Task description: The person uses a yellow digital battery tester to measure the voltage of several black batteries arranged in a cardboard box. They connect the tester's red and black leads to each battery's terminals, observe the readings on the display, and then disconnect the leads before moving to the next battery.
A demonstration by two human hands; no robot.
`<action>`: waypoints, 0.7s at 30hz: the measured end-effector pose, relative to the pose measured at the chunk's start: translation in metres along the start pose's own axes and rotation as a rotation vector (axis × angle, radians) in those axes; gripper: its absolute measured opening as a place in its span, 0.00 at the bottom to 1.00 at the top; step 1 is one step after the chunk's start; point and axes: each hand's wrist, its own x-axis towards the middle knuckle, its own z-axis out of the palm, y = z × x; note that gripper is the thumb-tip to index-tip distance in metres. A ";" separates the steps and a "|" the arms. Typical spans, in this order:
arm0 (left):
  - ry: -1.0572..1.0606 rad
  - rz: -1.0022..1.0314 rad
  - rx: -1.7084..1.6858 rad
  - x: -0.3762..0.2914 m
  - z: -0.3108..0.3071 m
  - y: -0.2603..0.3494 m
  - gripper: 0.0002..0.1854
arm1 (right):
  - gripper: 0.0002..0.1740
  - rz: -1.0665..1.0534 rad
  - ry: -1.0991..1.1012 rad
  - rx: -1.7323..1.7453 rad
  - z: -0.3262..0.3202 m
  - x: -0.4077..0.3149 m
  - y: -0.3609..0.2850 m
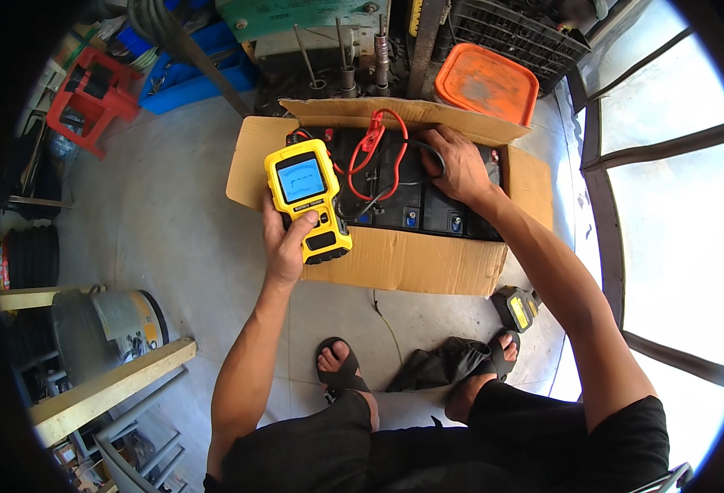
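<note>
My left hand [291, 239] holds a yellow battery tester [307, 200] upright, its blue screen lit and my thumb on its buttons. In front of me an open cardboard box [405, 262] holds several black batteries [402, 206] with terminals on top. My right hand [457, 161] reaches into the box at its far right side, beside a black cable [439, 161]; its fingertips are hidden, so its grip cannot be told. A red clamp [372, 132] on a looped red cable [403, 160] lies over the batteries near the far flap.
Behind the box stand an orange-lidded bucket [488, 80], a black plastic crate [516, 40] and a green machine [306, 15]. A power tool battery pack [516, 308] and a black bag [442, 363] lie near my feet. A red stool [94, 95] and a blue tray [198, 77] are at far left.
</note>
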 end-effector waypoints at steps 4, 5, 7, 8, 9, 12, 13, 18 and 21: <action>-0.006 0.003 0.012 0.001 -0.003 -0.002 0.28 | 0.11 0.014 0.003 -0.005 0.001 0.001 -0.001; 0.000 0.002 0.019 0.001 -0.003 -0.003 0.28 | 0.11 0.015 0.001 -0.004 0.001 0.001 -0.001; -0.005 0.003 0.013 0.000 -0.004 -0.003 0.28 | 0.11 0.015 -0.005 -0.001 0.000 0.001 -0.001; -0.007 0.002 0.014 0.000 -0.004 -0.003 0.28 | 0.11 0.010 -0.003 -0.003 0.000 0.001 -0.001; -0.004 0.000 0.018 0.000 -0.004 -0.003 0.28 | 0.11 0.006 -0.001 -0.005 -0.001 0.001 -0.001; -0.009 0.008 0.022 0.000 -0.004 -0.002 0.28 | 0.11 -0.001 0.003 -0.011 -0.001 0.001 -0.002; -0.012 0.008 0.025 0.001 -0.004 -0.002 0.28 | 0.11 -0.002 0.005 -0.012 -0.001 0.001 -0.002; -0.019 0.020 0.055 0.002 -0.004 -0.001 0.27 | 0.11 0.017 0.000 -0.005 -0.002 0.000 -0.005; -0.004 -0.020 0.035 -0.001 -0.004 0.001 0.27 | 0.12 0.027 -0.007 -0.007 -0.002 0.001 -0.005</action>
